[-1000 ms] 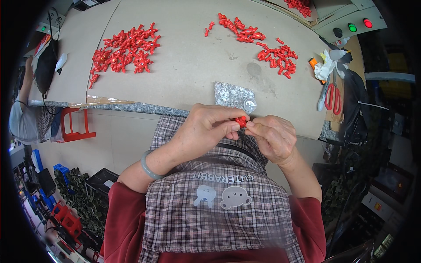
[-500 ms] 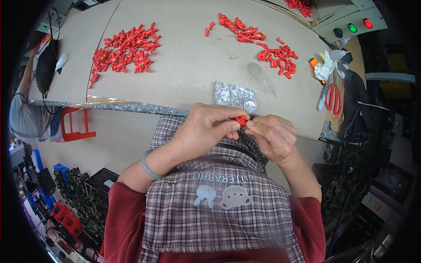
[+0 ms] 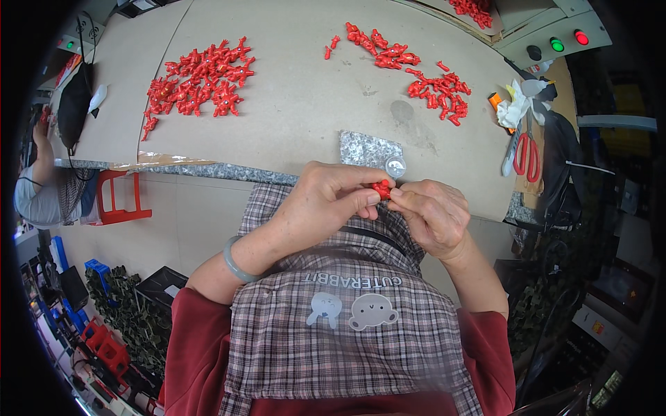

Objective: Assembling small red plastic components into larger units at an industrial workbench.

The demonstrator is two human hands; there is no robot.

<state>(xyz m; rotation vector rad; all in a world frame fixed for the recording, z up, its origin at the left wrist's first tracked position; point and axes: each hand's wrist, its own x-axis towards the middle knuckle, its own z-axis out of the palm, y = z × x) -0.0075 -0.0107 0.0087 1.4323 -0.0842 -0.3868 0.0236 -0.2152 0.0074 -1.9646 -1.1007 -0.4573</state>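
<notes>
Just past the table's near edge, above my apron, both hands meet at a small red plastic figure [image 3: 381, 188]. My left hand [image 3: 331, 194] pinches it between thumb and fingers. From the other side my right hand [image 3: 433, 215] presses its thumb and forefinger onto the same figure, and its other fingers are curled. Much of the figure is hidden by the fingertips. Beyond the hands lie a grey speckled patch [image 3: 368, 149] and a small clear round dish [image 3: 395, 167] at the table's edge.
A large pile of red figures [image 3: 201, 76] lies at the left. Further right are red figure bodies [image 3: 381, 48] and small red parts [image 3: 440, 93]. Red-handled scissors [image 3: 527, 156], a crumpled white tissue [image 3: 515, 111] and a button box [image 3: 555, 43] sit at the right. A red stool [image 3: 121, 197] stands left.
My hands stay nearly still on the red figure, which looks slightly turned. At the far left, another person's arm has moved further into view.
</notes>
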